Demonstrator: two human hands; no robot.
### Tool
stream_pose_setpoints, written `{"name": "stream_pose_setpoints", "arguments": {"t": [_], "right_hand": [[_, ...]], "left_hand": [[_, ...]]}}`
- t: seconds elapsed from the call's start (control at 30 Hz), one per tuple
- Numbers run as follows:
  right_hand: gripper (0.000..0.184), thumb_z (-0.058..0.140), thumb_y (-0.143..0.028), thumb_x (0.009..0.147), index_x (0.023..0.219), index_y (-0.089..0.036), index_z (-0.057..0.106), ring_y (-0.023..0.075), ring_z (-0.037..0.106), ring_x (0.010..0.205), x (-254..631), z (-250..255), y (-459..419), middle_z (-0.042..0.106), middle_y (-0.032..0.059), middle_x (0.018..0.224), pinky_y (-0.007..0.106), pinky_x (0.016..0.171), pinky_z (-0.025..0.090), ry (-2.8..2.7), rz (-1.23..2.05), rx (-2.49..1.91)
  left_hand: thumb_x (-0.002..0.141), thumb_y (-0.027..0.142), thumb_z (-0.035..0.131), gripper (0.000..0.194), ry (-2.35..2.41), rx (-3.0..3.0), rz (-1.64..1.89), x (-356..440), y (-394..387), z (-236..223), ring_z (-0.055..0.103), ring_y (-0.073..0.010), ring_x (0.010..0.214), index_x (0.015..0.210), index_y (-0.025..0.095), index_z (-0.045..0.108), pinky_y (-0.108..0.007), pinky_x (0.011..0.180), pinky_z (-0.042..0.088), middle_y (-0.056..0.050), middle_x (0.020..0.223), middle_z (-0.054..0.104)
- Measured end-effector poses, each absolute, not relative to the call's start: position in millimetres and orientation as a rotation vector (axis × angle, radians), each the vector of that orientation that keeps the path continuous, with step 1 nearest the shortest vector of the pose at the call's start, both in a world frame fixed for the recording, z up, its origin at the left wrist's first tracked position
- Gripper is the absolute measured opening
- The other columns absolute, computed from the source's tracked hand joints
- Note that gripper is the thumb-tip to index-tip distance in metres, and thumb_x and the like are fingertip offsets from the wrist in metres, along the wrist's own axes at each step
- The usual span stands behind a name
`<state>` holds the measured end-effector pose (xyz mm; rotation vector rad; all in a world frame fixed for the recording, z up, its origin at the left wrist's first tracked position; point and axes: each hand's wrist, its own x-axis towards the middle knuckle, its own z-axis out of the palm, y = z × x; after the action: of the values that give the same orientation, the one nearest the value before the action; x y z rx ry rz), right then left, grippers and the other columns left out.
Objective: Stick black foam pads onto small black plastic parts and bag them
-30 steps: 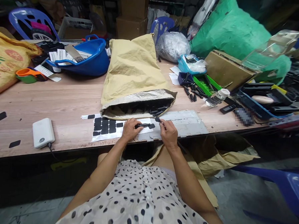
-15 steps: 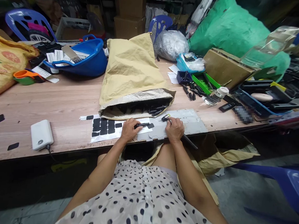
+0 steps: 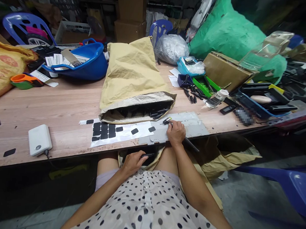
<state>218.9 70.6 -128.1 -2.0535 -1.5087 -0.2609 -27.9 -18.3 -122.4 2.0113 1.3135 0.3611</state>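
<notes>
Below the table edge, over my lap, my left hand (image 3: 133, 163) is closed on a slim black piece (image 3: 147, 155); its exact kind is too small to tell. An open bag (image 3: 153, 162) lies between my knees under it. My right hand (image 3: 176, 133) grips a hammer (image 3: 191, 144), its metal head (image 3: 167, 120) resting just above a grey board (image 3: 188, 125) at the table edge. Left of the board is a white sheet (image 3: 126, 135) with several black rounded patches (image 3: 104, 130). Behind them a paper sack (image 3: 134, 71) lies with its mouth towards me, black pieces (image 3: 158, 112) inside.
A white power bank (image 3: 40, 140) with a cable sits at left. Farther back are a blue basin (image 3: 86, 65) of boxes, a green tray (image 3: 204, 84), a clear bottle (image 3: 217, 98) and a loaded blue tray (image 3: 261, 111). A blue chair (image 3: 287, 190) stands at right.
My left hand has drawn back from the board to below the table edge, carrying the slim black piece. My right hand keeps the hammer in nearly the same place.
</notes>
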Motion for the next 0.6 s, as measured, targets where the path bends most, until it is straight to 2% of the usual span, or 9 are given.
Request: {"name": "stream_pose_setpoints", "arguments": {"t": [0.1,0.17,0.33,0.43,0.53,0.6], "right_hand": [[0.022,0.053,-0.02,0.089,0.103,-0.02,0.07,0.0259,0.049,0.091,218,-128,71,0.061,0.0101,0.093,0.035,0.075,0.035,-1.511,-0.274,-2.056],[0.022,0.053,-0.02,0.089,0.103,-0.02,0.07,0.0259,0.049,0.091,218,-128,71,0.061,0.01,0.093,0.035,0.075,0.035,-1.506,-0.271,-2.063],[0.024,0.052,-0.02,0.089,0.105,-0.02,0.07,0.026,0.049,0.092,216,-128,71,0.061,0.0106,0.094,0.035,0.076,0.035,-1.493,-0.243,-2.063],[0.024,0.052,-0.019,0.09,0.105,-0.02,0.07,0.0258,0.049,0.091,215,-128,71,0.061,0.0104,0.095,0.035,0.076,0.035,-1.495,-0.232,-2.069],[0.023,0.053,-0.019,0.089,0.103,-0.021,0.07,0.025,0.049,0.09,215,-128,72,0.061,0.0093,0.093,0.034,0.076,0.036,-1.502,-0.254,-2.053],[0.022,0.053,-0.02,0.088,0.102,-0.021,0.07,0.0248,0.049,0.09,214,-128,72,0.061,0.0091,0.092,0.034,0.075,0.036,-1.503,-0.264,-2.045]], "left_hand": [[0.089,0.032,0.061,0.02,1.417,1.971,0.205,-27,-20,-131,0.069,-0.0205,0.072,0.106,0.027,0.071,-0.026,0.061,0.045,0.0,0.073,0.072],[0.085,0.033,0.067,0.021,1.381,1.983,0.233,-24,-14,-125,0.067,-0.0193,0.067,0.105,0.026,0.072,-0.026,0.059,0.044,0.001,0.068,0.07],[0.087,0.046,0.063,0.027,1.555,1.944,0.71,-16,40,-93,0.061,-0.0165,0.059,0.098,0.023,0.074,-0.027,0.059,0.045,0.001,0.062,0.064],[0.083,0.045,0.066,0.028,1.876,1.839,0.913,-16,95,-85,0.065,-0.0217,0.072,0.095,0.021,0.073,-0.031,0.065,0.049,-0.003,0.073,0.068],[0.078,0.044,0.071,0.028,2.066,1.72,0.904,-17,139,-90,0.068,-0.0296,0.086,0.093,0.021,0.072,-0.037,0.071,0.051,-0.009,0.084,0.072],[0.075,0.042,0.074,0.026,2.124,1.649,0.845,-17,155,-96,0.068,-0.0335,0.089,0.091,0.022,0.072,-0.041,0.072,0.051,-0.011,0.085,0.073]]}}
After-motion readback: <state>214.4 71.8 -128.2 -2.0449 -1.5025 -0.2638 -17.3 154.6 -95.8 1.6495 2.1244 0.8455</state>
